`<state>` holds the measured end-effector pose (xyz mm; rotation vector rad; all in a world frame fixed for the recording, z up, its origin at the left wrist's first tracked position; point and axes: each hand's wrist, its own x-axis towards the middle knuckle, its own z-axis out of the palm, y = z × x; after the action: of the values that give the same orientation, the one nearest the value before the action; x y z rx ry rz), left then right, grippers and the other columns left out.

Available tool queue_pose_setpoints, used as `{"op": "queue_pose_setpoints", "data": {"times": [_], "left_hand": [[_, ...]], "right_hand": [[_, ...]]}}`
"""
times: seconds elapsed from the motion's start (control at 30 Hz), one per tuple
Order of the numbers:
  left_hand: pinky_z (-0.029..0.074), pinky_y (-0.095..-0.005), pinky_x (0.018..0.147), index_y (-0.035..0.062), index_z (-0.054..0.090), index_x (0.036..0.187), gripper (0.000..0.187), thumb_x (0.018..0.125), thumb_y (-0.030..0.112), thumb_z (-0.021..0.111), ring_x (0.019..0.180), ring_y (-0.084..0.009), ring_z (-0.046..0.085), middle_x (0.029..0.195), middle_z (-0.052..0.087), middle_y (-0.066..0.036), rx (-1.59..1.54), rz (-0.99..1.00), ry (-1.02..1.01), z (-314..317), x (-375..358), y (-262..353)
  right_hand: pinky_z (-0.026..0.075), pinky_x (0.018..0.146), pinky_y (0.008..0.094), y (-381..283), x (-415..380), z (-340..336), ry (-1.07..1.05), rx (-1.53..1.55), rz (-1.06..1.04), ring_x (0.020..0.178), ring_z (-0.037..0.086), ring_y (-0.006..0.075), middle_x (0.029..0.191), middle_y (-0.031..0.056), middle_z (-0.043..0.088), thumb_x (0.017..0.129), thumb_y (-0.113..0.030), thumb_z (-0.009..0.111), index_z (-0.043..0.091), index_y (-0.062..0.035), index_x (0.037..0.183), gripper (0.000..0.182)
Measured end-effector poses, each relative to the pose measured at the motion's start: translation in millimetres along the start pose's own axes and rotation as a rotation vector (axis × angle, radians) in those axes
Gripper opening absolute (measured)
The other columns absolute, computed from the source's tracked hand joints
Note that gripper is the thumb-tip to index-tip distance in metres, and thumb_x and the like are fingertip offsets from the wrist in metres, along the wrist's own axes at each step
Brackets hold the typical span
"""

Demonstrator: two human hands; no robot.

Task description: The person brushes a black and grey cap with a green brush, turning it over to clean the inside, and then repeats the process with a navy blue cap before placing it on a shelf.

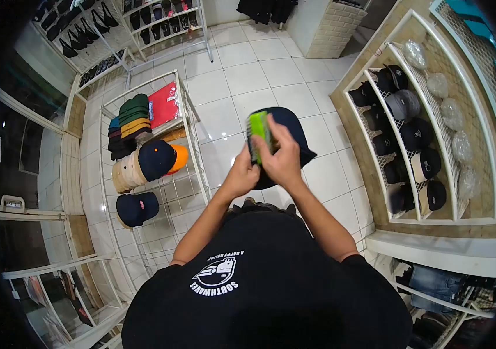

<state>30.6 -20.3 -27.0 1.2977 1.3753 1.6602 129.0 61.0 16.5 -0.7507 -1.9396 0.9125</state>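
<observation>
A dark navy cap (296, 127) is held up in front of my chest, its curved brim toward the upper right. My right hand (282, 156) grips a bright green brush (259, 124) with dark bristles, which lies against the cap's left side. On the left edge of the cap, my left hand (242, 173) is closed, its fingers partly hidden behind the cap. Both hands are close together, and the brush covers part of the cap.
To the left, a white wire rack (173, 192) carries stacked caps, including a navy cap with an orange button (156, 159), and a red packet (165, 105). At right, a slanted wall shelf (443, 145) displays several caps. White floor tiles (225, 119) lie between them.
</observation>
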Motion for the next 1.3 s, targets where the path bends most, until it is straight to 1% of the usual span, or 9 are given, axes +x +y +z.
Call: {"op": "queue_pose_setpoints", "data": {"times": [0.23,0.37,0.43,0.57,0.63,0.73,0.9,1.03,1.3], "left_hand": [[0.047,-0.0301,0.100,-0.0009,0.035,0.150,0.071,0.080,-0.014,0.037,0.115,-0.0216,0.062,0.123,0.064,-0.019,0.120,-0.127,-0.092,-5,-2,11],[0.045,-0.0289,0.102,-0.0005,0.036,0.150,0.072,0.080,-0.016,0.036,0.119,-0.0194,0.059,0.129,0.061,-0.015,-0.156,-0.107,-0.079,-12,2,5],[0.045,-0.0273,0.101,-0.0006,0.036,0.151,0.072,0.080,-0.016,0.037,0.122,-0.0177,0.057,0.135,0.058,-0.013,-0.102,-0.103,-0.123,-12,-2,7],[0.036,-0.0312,0.113,-0.0033,0.034,0.152,0.074,0.079,-0.014,0.042,0.129,-0.0184,0.052,0.142,0.051,-0.012,-0.092,-0.311,-0.137,0,-8,12],[0.036,-0.0307,0.113,-0.0045,0.034,0.151,0.074,0.079,-0.014,0.042,0.130,-0.0193,0.052,0.144,0.051,-0.013,-0.071,-0.129,-0.035,1,-7,0],[0.037,-0.0303,0.112,-0.0049,0.032,0.152,0.074,0.079,-0.014,0.041,0.130,-0.0200,0.052,0.143,0.051,-0.014,-0.160,-0.222,-0.107,-10,-11,-3],[0.041,-0.0282,0.106,-0.0058,0.034,0.152,0.072,0.081,-0.013,0.042,0.124,-0.0209,0.057,0.138,0.055,-0.018,-0.087,-0.110,-0.010,0,-10,-17],[0.041,-0.0270,0.107,-0.0040,0.033,0.153,0.075,0.079,-0.014,0.040,0.124,-0.0216,0.058,0.137,0.057,-0.019,-0.096,-0.149,0.040,1,-11,-6],[0.047,-0.0298,0.101,-0.0055,0.043,0.145,0.067,0.079,-0.012,0.049,0.116,-0.0164,0.060,0.128,0.062,-0.013,-0.259,-0.249,0.096,15,-4,1]], "right_hand": [[0.055,0.083,0.0416,6,13,-7,0.073,-0.126,0.007,0.098,0.068,0.0373,0.115,0.0232,0.066,0.085,-0.028,0.079,0.058,0.0056,0.135,0.064],[0.054,0.084,0.0433,3,-8,-7,-0.123,0.232,0.189,0.097,0.066,0.0380,0.113,0.0218,0.066,0.084,-0.029,0.079,0.059,0.0059,0.134,0.063],[0.053,0.085,0.0433,22,14,-17,0.059,-0.360,-0.233,0.099,0.064,0.0376,0.114,0.0213,0.065,0.084,-0.028,0.079,0.060,0.0055,0.133,0.063],[0.052,0.084,0.0451,24,15,-9,0.103,-0.477,-0.112,0.097,0.063,0.0373,0.113,0.0206,0.065,0.085,-0.030,0.077,0.061,0.0040,0.133,0.061],[0.050,0.086,0.0464,20,0,3,0.033,-0.167,-0.068,0.100,0.062,0.0387,0.112,0.0219,0.063,0.087,-0.034,0.075,0.060,0.0022,0.135,0.062],[0.050,0.085,0.0452,35,15,-19,0.062,-0.605,-0.129,0.099,0.061,0.0384,0.111,0.0220,0.062,0.087,-0.030,0.074,0.060,0.0020,0.135,0.059],[0.051,0.083,0.0439,20,1,-2,0.010,-0.121,0.008,0.097,0.061,0.0375,0.112,0.0198,0.064,0.089,-0.032,0.074,0.059,0.0004,0.136,0.059],[0.045,0.088,0.0445,32,12,-35,0.039,-0.806,-0.094,0.099,0.061,0.0321,0.116,0.0149,0.063,0.088,-0.037,0.072,0.062,-0.0041,0.135,0.058],[0.052,0.089,0.0409,34,1,-29,0.173,-0.226,-0.066,0.106,0.062,0.0342,0.120,0.0189,0.059,0.084,-0.019,0.079,0.059,-0.0017,0.138,0.060]]}}
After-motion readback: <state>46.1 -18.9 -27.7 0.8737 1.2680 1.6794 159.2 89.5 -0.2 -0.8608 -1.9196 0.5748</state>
